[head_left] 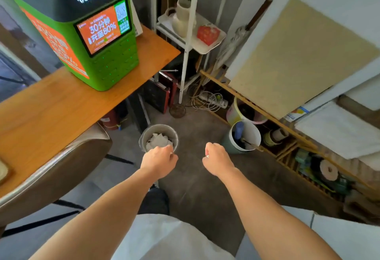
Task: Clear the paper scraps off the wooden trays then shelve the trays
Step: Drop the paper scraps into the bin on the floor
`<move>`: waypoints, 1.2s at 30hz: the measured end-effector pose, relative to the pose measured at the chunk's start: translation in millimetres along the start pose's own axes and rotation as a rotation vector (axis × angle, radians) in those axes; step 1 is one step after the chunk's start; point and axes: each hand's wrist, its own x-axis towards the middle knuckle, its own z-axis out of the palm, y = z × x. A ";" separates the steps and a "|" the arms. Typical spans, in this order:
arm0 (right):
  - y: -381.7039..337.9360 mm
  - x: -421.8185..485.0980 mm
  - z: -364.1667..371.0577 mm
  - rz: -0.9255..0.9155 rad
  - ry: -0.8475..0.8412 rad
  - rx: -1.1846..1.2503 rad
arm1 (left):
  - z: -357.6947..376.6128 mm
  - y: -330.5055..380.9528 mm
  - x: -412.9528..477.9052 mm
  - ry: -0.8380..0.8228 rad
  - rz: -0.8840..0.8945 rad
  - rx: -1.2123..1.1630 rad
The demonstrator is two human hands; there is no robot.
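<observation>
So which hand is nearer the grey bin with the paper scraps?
Left. The left hand overlaps the near rim of the grey bin; the right hand is off to the bin's right, over bare floor.

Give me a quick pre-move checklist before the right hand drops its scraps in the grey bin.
1. Grey bin upright, mouth open: ok.
2. Room left in bin: ok, paper scraps sit below the rim.
3. Left hand out of the drop path: not ok, it is at the bin's near rim.
4. Right hand over the bin: not ok, it is off to the right, over bare floor.
5. Right hand holds scraps: cannot tell, fingers closed, only a white sliver shows.
6. Wooden trays cleared: cannot tell, none in view.
</observation>
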 end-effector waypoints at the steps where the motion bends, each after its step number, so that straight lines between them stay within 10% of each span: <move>1: -5.2 16.0 -1.7 -0.006 -0.009 -0.005 | -0.9 -3.4 13.1 -0.008 -0.004 -0.017; 14: -38.5 213.5 107.7 -0.218 -0.308 -0.035 | 76.1 -80.1 136.7 -0.100 -0.511 -0.205; 36: -11.9 466.9 382.7 0.275 -0.536 0.406 | 356.8 -217.7 356.8 -0.085 -1.091 -0.960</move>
